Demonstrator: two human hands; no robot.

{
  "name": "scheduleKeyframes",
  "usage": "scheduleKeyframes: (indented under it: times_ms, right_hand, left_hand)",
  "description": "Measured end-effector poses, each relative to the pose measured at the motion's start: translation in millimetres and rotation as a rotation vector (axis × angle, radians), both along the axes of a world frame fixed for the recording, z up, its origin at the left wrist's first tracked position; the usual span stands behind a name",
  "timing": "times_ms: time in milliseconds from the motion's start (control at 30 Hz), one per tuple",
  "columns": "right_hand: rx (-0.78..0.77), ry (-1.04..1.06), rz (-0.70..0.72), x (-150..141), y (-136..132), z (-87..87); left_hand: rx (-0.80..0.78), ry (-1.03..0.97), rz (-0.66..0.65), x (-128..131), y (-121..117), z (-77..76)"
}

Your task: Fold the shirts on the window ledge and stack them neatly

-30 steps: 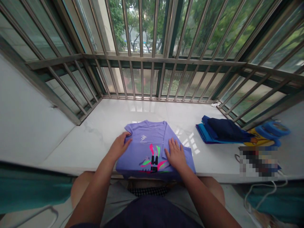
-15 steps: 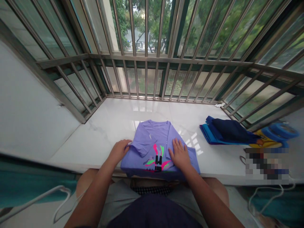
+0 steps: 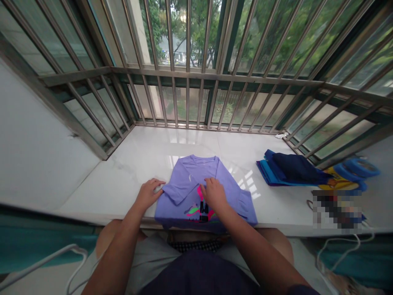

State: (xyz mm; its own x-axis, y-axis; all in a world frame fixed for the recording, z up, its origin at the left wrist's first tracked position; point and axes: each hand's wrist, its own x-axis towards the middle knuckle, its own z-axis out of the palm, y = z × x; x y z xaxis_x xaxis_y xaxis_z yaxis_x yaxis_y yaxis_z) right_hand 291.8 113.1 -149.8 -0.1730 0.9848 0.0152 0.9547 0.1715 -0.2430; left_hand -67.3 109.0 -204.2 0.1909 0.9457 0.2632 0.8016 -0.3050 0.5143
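A lilac T-shirt (image 3: 196, 172) with a pink, green and black print lies on the white marble sill (image 3: 132, 164), collar toward the window bars. Its left sleeve is folded inward across the chest. My left hand (image 3: 149, 192) rests at the shirt's left edge, fingers curled down on the fabric and sill. My right hand (image 3: 212, 193) lies on the middle of the shirt over the print, fingers bent and pinching or pressing the cloth near the folded sleeve's tip.
A stack of folded dark blue and turquoise clothes (image 3: 290, 169) lies to the right on the sill. Beyond it sit blue and yellow items (image 3: 353, 172) and a blurred patch. Metal window bars (image 3: 196, 98) close off the back and sides. White cords hang below.
The left sleeve has been folded in over the chest. My right hand slid from the shirt's right side to its middle. My left hand stayed at the left edge.
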Motion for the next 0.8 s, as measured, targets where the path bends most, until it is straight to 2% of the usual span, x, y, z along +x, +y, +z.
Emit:
scheduleKeyframes:
  times_ms: [133, 267, 400, 533, 667, 733, 800]
  right_hand:
    - [-0.077, 0.069, -0.056, -49.4, 29.4, 5.7]
    - [-0.097, 0.143, -0.045, -61.6, 42.3, 11.2]
    - [-0.09, 0.367, -0.062, -47.8, 18.6, 14.3]
    - [-0.163, 0.657, -0.084, -26.5, -20.2, 1.2]
    - [-0.292, 0.568, -0.111, -15.2, -38.0, -11.6]
    - [-0.325, 0.536, -0.121, -15.4, -39.3, -8.6]
    - [-0.352, 0.594, -0.118, -18.2, -40.5, 1.7]
  left_hand:
    - [-0.002, -0.01, 0.008, -0.3, 0.6, -1.6]
    - [0.011, -0.034, 0.024, 0.0, -0.2, -0.3]
    - [0.025, -0.041, 0.015, 0.2, -1.2, 1.5]
    - [0.03, -0.054, -0.009, -0.1, -1.7, 1.9]
    - [0.031, -0.056, -0.02, -0.1, -2.5, 2.5]
    - [0.035, -0.065, -0.029, -0.6, -3.1, 2.9]
    - [0.035, -0.086, -0.033, -1.5, -3.9, 3.1]
